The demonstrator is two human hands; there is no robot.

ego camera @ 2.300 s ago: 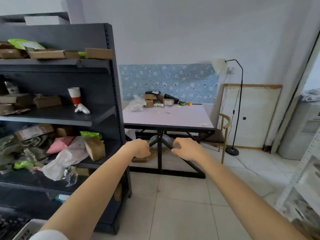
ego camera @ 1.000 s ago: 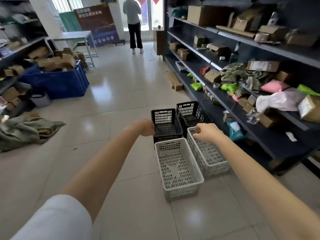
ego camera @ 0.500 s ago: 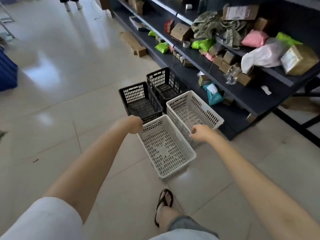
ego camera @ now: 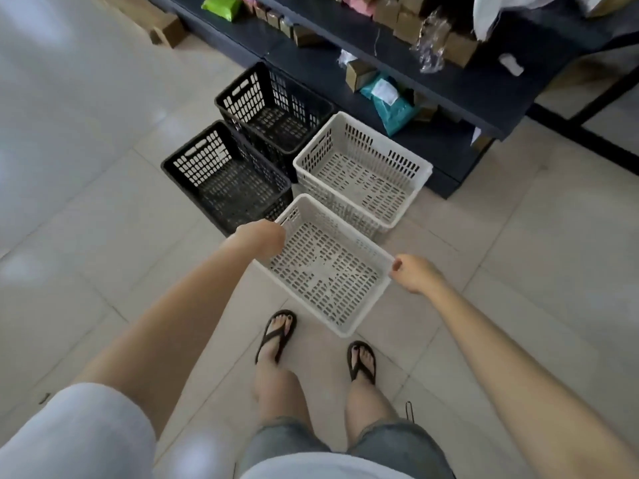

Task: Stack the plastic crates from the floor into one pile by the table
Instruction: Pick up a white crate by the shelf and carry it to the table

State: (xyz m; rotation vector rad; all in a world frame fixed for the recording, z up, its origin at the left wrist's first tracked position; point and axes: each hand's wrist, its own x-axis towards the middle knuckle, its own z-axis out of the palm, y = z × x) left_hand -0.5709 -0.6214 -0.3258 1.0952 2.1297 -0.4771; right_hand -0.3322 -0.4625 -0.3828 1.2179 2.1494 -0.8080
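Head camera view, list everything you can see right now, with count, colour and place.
White slotted plastic crates: 2, nearest at the feet, other behind it.
Black slotted plastic crates: 2, left and far.
Dark metal shelving unit: 1, top right, holding parcels.
Teal plastic mailer bag: 1, lowest shelf.
Brown cardboard box: 1, floor, top left.
Black flip-flops: 2, on the feet.
Left hand, right hand: at nearest crate's rims.

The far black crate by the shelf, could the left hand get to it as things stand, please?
Probably not without a step forward: the left hand is at the near white crate, and the near black crate lies before the far black crate.
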